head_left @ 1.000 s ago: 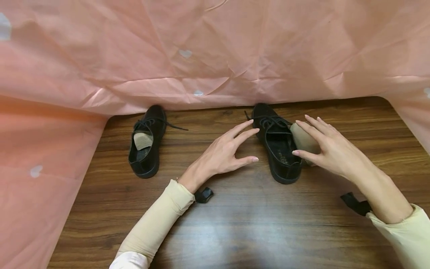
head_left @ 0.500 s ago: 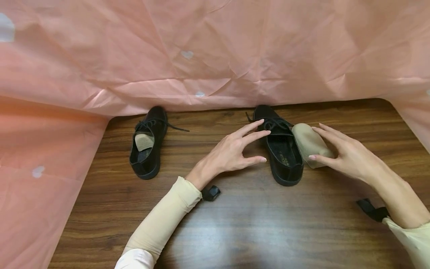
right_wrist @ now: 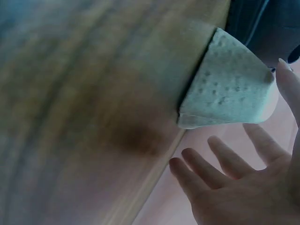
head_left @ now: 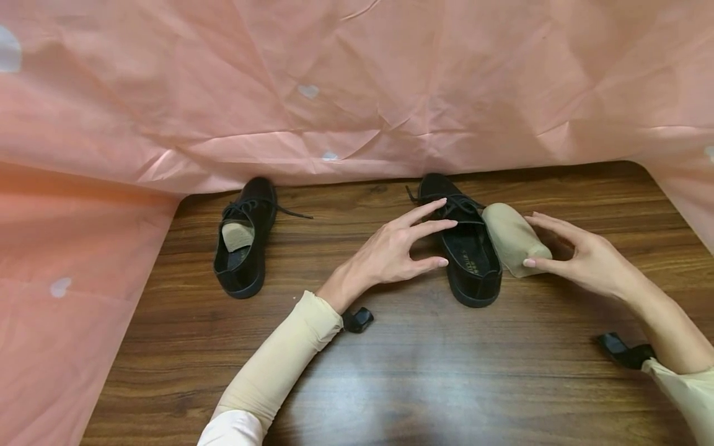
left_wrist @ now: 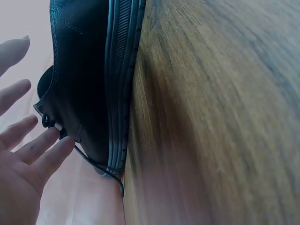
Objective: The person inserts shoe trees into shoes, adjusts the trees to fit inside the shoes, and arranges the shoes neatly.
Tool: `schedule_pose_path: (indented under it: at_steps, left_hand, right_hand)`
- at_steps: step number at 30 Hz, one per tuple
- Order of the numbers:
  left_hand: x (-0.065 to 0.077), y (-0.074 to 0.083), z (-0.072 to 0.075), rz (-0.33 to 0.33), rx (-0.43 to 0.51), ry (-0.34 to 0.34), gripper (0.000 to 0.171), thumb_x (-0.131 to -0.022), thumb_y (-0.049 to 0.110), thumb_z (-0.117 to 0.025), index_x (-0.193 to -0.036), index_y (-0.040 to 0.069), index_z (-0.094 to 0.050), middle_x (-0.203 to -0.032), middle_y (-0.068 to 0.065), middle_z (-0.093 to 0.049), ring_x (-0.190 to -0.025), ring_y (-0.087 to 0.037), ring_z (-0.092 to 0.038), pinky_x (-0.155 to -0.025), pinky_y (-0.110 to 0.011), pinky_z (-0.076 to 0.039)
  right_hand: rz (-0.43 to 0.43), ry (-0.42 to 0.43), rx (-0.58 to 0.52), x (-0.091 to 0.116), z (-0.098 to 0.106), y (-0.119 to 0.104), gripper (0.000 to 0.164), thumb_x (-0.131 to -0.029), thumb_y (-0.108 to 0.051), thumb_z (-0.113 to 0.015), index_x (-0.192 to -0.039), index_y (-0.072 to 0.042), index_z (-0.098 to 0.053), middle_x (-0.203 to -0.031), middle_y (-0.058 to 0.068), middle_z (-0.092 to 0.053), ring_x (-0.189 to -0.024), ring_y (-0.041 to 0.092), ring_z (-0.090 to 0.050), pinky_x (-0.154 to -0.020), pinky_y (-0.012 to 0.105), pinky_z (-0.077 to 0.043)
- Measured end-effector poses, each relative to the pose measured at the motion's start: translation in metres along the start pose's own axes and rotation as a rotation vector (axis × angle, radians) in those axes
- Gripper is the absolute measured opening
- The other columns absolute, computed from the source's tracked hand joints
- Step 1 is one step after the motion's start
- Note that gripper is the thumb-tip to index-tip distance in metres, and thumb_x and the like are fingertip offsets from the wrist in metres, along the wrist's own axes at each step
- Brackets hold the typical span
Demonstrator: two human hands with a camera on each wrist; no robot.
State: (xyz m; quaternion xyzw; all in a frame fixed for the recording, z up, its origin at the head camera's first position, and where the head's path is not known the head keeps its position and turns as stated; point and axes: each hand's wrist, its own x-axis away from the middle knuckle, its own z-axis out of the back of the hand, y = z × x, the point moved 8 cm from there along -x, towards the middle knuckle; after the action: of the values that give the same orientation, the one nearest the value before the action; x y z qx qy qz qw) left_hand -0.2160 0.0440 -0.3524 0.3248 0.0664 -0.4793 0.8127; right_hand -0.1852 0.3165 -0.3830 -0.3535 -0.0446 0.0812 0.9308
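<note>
A black lace-up shoe [head_left: 474, 282] stands on the wooden table, its opening towards me. Against its right side lies a beige, rounded shoe filler [head_left: 509, 235], whose flat end looks pitted in the right wrist view. My right hand [head_left: 591, 254] reaches around this filler from the right, thumb at the near end and relaxed fingers along the far side. My left hand [head_left: 393, 251] is at the shoe's left, fingers spread over the laces and opening, thumb near the heel side. The left wrist view shows its fingertips close to the shoe's upper [left_wrist: 82, 70].
Farther left stands a second black shoe [head_left: 245, 272], with a similar beige filler [head_left: 238, 236] inside. A pink sheet with pale hearts [head_left: 357, 93] hangs behind the table [head_left: 390, 384] and along the left side. Black wrist-camera mounts [head_left: 357, 319] stick out from both wrists.
My right hand has drawn back to the right from over the shoe and filler, uncovering the filler. My left hand has shifted slightly right, closer over the shoe.
</note>
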Motion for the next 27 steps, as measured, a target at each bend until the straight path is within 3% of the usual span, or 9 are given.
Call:
schedule_pose_path:
  at_steps: [4, 10, 15, 17, 19, 22, 27]
  left_hand:
    - [-0.001, 0.001, -0.002, -0.014, -0.010, -0.001, 0.055, -0.089, 0.043, -0.073, -0.138, 0.020, -0.061, -0.159, 0.001, -0.034, -0.143, -0.009, -0.031, -0.111, -0.023, -0.032]
    - [-0.002, 0.000, -0.006, -0.010, -0.026, -0.009, 0.054, -0.091, 0.045, -0.070, -0.137, 0.018, -0.061, -0.160, -0.002, -0.032, -0.147, -0.016, -0.027, -0.117, -0.025, -0.021]
    - [-0.002, -0.001, -0.008, -0.011, -0.034, -0.006, 0.056, -0.091, 0.045, -0.070, -0.138, 0.017, -0.060, -0.161, -0.005, -0.029, -0.148, -0.019, -0.025, -0.118, -0.027, -0.020]
    - [-0.002, -0.001, -0.009, -0.015, -0.042, -0.003, 0.057, -0.091, 0.045, -0.070, -0.139, 0.017, -0.059, -0.161, -0.007, -0.028, -0.148, -0.020, -0.025, -0.118, -0.027, -0.020]
    - [-0.003, 0.000, -0.011, -0.017, -0.051, -0.007, 0.059, -0.091, 0.045, -0.070, -0.141, 0.018, -0.058, -0.162, -0.009, -0.025, -0.148, -0.022, -0.024, -0.118, -0.027, -0.020]
    - [-0.004, 0.000, -0.012, -0.026, -0.059, -0.009, 0.060, -0.091, 0.045, -0.070, -0.143, 0.017, -0.056, -0.163, -0.010, -0.024, -0.148, -0.026, -0.025, -0.119, -0.028, -0.019]
    - [-0.006, -0.001, -0.011, -0.023, -0.061, 0.017, 0.060, -0.091, 0.043, -0.071, -0.143, 0.017, -0.056, -0.161, -0.007, -0.029, -0.146, -0.027, -0.030, -0.119, -0.028, -0.019]
  right_hand:
    - [0.031, 0.022, 0.007, 0.000, -0.001, 0.000, 0.072, -0.083, -0.025, -0.082, -0.147, -0.026, -0.050, -0.157, 0.009, -0.037, -0.142, 0.013, -0.030, -0.115, 0.045, -0.021]
    - [0.054, 0.033, 0.012, 0.000, -0.003, 0.001, 0.065, -0.081, -0.024, -0.084, -0.141, -0.025, -0.057, -0.155, 0.006, -0.041, -0.138, 0.000, -0.030, -0.116, 0.033, -0.019]
    - [0.043, 0.010, 0.022, 0.000, -0.006, 0.002, 0.065, -0.080, -0.026, -0.085, -0.140, -0.026, -0.058, -0.155, 0.007, -0.040, -0.142, 0.019, -0.031, -0.116, 0.049, -0.021]
    - [0.046, 0.001, 0.031, -0.001, -0.007, 0.002, 0.065, -0.080, -0.026, -0.085, -0.139, -0.025, -0.059, -0.156, 0.007, -0.040, -0.141, 0.030, -0.032, -0.111, 0.057, -0.024]
    - [0.058, 0.004, 0.049, 0.000, -0.007, 0.001, 0.064, -0.079, -0.026, -0.085, -0.138, -0.024, -0.061, -0.155, 0.008, -0.041, -0.140, 0.031, -0.034, -0.106, 0.059, -0.029]
    - [0.077, 0.023, 0.078, 0.000, -0.007, 0.001, 0.063, -0.078, -0.026, -0.086, -0.136, -0.025, -0.063, -0.154, 0.005, -0.043, -0.138, 0.017, -0.036, -0.099, 0.052, -0.033]
    - [0.096, 0.067, 0.083, 0.001, -0.006, 0.001, 0.062, -0.077, -0.026, -0.087, -0.135, -0.029, -0.064, -0.150, 0.003, -0.048, -0.131, -0.003, -0.036, -0.099, 0.019, -0.031]
